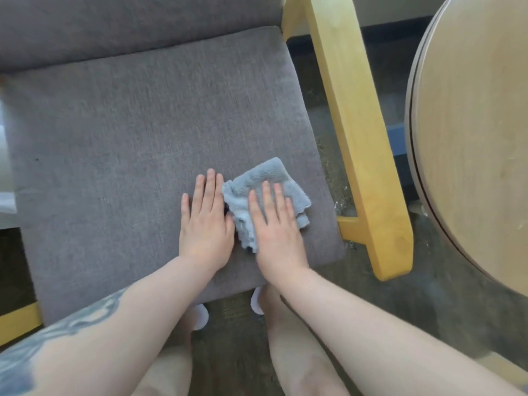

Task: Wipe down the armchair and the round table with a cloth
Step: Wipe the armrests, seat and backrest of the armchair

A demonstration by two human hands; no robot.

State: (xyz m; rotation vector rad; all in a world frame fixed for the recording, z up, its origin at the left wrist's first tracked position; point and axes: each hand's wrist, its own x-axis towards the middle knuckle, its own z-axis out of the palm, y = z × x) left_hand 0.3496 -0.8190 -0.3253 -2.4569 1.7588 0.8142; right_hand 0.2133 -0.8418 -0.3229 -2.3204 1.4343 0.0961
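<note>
The armchair has a grey fabric seat cushion (128,144) and a light wooden frame, with one armrest (351,115) on the right. A folded light-blue cloth (291,190) lies on the front right part of the cushion. My right hand (274,227) lies flat on the cloth with straight fingers. Beside it on the left, my left hand (205,221) rests flat on the bare cushion and touches the cloth's left edge. The round wooden table (474,132) fills the right edge of the view.
The grey backrest cushion (137,27) runs across the top. A dark floor (405,315) shows between chair and table. My legs and white footwear (200,315) stand just below the seat's front edge. A second wooden frame piece (20,321) sits at lower left.
</note>
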